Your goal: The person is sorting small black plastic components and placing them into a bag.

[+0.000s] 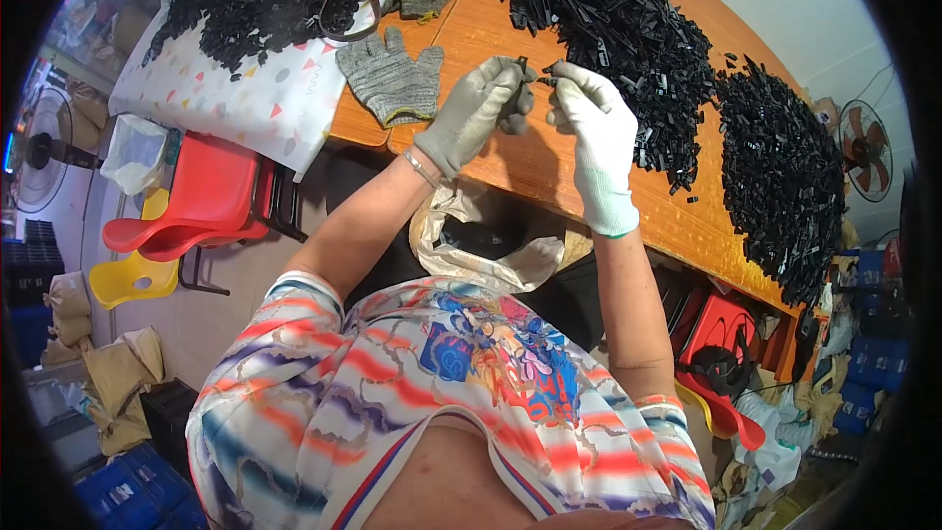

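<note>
Both my hands wear pale knitted work gloves and are held close together above the orange wooden table point(510, 152). My left hand point(469, 116) is closed around a small black plastic part point(522, 64) that sticks up past its fingertips. Just to the right, my right hand point(595, 128) pinches another small black part point(548, 76) between thumb and forefinger. A narrow gap separates the two parts; their exact shape is too small to tell. Big heaps of similar black plastic parts point(628, 25) spread over the table beyond and right of my hands.
A grey knitted glove point(392, 79) lies left of my hands. Another black heap point(260, 15) rests on a patterned cloth point(231, 103). Below the table edge hangs an open pale sack point(442, 260) with black contents. Red chairs point(211, 191) stand left; a fan point(865, 142) stands right.
</note>
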`<state>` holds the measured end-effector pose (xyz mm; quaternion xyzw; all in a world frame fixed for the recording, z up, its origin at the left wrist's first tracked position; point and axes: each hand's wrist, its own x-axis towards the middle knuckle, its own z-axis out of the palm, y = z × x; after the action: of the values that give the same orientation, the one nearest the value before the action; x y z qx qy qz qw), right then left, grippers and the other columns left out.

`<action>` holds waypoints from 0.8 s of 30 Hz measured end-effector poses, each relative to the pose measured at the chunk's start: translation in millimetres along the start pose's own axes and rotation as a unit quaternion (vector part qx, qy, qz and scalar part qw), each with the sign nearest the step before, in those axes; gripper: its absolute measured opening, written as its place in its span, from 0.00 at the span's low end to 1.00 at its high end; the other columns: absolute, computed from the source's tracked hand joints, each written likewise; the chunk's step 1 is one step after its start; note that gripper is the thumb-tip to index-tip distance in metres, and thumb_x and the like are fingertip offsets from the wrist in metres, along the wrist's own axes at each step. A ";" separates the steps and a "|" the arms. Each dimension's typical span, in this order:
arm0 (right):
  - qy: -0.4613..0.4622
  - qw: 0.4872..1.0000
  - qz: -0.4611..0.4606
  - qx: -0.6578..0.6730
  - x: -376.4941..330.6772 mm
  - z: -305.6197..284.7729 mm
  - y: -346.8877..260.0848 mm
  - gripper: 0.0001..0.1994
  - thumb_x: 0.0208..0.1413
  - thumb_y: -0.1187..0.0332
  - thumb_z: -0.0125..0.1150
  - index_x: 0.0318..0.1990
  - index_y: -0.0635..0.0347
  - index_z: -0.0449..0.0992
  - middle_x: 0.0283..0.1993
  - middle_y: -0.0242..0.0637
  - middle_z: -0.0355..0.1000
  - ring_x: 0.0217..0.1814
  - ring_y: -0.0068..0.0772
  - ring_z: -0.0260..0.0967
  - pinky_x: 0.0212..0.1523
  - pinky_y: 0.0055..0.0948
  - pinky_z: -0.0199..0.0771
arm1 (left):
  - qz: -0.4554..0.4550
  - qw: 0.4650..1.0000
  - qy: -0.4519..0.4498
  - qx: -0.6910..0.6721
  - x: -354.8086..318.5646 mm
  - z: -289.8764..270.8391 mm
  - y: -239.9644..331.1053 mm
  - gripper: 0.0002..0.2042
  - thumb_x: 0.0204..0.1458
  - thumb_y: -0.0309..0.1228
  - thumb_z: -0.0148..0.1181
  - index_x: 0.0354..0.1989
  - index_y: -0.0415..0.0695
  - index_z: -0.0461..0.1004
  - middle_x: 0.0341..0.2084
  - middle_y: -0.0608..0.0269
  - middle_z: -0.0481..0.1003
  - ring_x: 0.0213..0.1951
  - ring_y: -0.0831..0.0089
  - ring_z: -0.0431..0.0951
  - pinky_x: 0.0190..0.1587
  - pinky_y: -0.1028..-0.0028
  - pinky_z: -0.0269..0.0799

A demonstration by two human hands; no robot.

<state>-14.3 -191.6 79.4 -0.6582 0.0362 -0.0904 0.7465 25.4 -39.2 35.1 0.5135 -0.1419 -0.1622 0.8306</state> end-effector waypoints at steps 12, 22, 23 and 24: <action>0.027 0.991 -0.110 -0.066 2.9 9.2 16.6 0.11 0.57 0.75 0.59 0.46 0.66 0.75 0.40 0.36 0.76 0.39 0.20 0.72 0.38 0.18 0.73 | 0.022 0.995 0.059 0.078 -11.0 19.5 0.2 0.11 0.64 0.36 0.46 0.43 0.42 0.69 0.21 0.72 0.69 0.18 0.88 0.59 0.21 0.86 0.55; 0.041 0.987 -0.124 -0.097 1.5 11.3 23.8 0.11 0.55 0.73 0.62 0.45 0.66 0.75 0.36 0.36 0.77 0.35 0.20 0.73 0.37 0.20 0.73 | 0.012 0.991 0.070 0.109 -11.8 20.8 0.7 0.09 0.64 0.33 0.46 0.42 0.42 0.68 0.20 0.68 0.71 0.17 0.87 0.61 0.20 0.86 0.56; 0.042 0.987 -0.124 -0.097 1.4 11.2 25.7 0.11 0.55 0.73 0.62 0.45 0.66 0.75 0.36 0.36 0.77 0.35 0.20 0.73 0.37 0.20 0.73 | 0.014 0.992 0.076 0.099 -11.2 21.0 -1.0 0.08 0.64 0.33 0.46 0.42 0.42 0.68 0.20 0.68 0.71 0.17 0.88 0.61 0.19 0.86 0.55; 0.042 0.985 -0.129 -0.103 1.2 10.8 28.3 0.11 0.55 0.73 0.63 0.45 0.66 0.75 0.36 0.36 0.78 0.35 0.20 0.73 0.37 0.20 0.74 | 0.017 0.993 0.081 0.089 -10.7 21.5 -2.0 0.08 0.63 0.33 0.47 0.41 0.42 0.68 0.20 0.68 0.71 0.16 0.88 0.61 0.18 0.86 0.54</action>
<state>-8.8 -177.9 52.9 -0.7263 -0.0085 -0.2090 0.6548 6.8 -52.9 41.8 0.5943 -0.0968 -0.0925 0.7930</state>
